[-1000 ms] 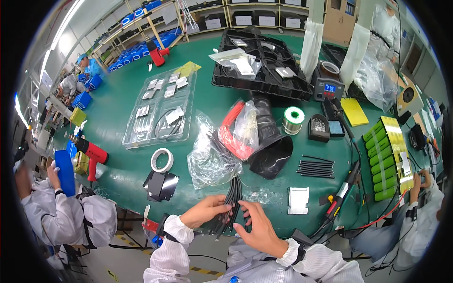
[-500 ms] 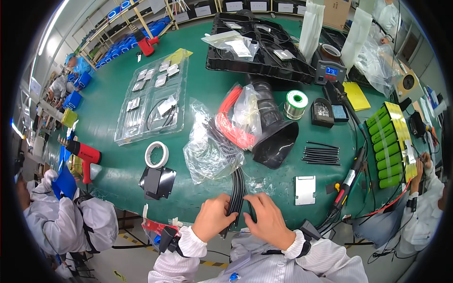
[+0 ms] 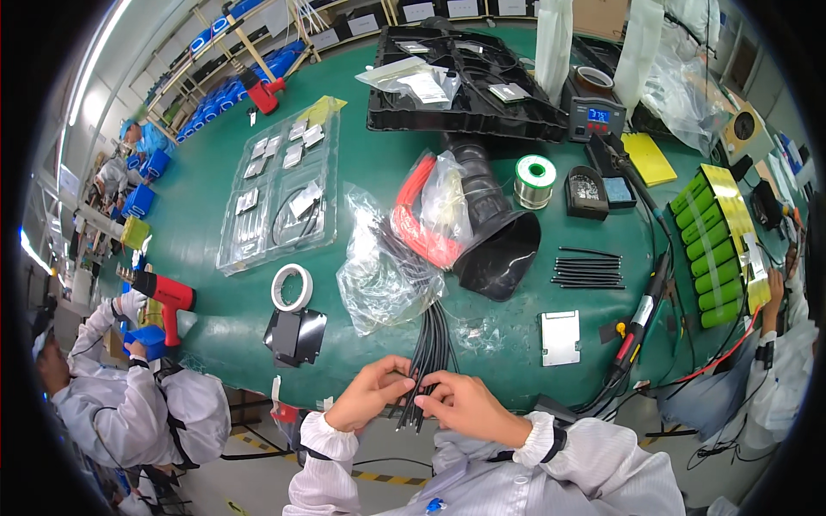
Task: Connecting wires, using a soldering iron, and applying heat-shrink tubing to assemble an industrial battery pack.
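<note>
A bundle of thin black wires [image 3: 437, 340] sticks out of a clear plastic bag [image 3: 370, 279] and hangs over the table's near edge, its loose ends fanned out. My left hand [image 3: 370, 397] is closed on the bundle's left side, thumb across the wires. From the right, my right hand [image 3: 473, 408] has its thumb and fingers bent in against the same wires near their ends. Whether it pinches one strand or several is hidden. Red wires [image 3: 415, 219] in another clear bag lie just beyond. To the right, a row of short black wires [image 3: 588, 268] lies side by side.
A silver metal plate [image 3: 560, 338], solder spool [image 3: 534, 182] and soldering station [image 3: 592, 119] stand to the right, near a green cell pack [image 3: 710, 249]. Left are a tape roll [image 3: 292, 287], clear tray [image 3: 280, 189] and red heat gun [image 3: 165, 297]. Co-workers sit at both sides.
My right hand has moved left onto the bundle, from a strand held apart on the right. The wire ends have spread looser. At left, a co-worker's hands and blue item have shifted.
</note>
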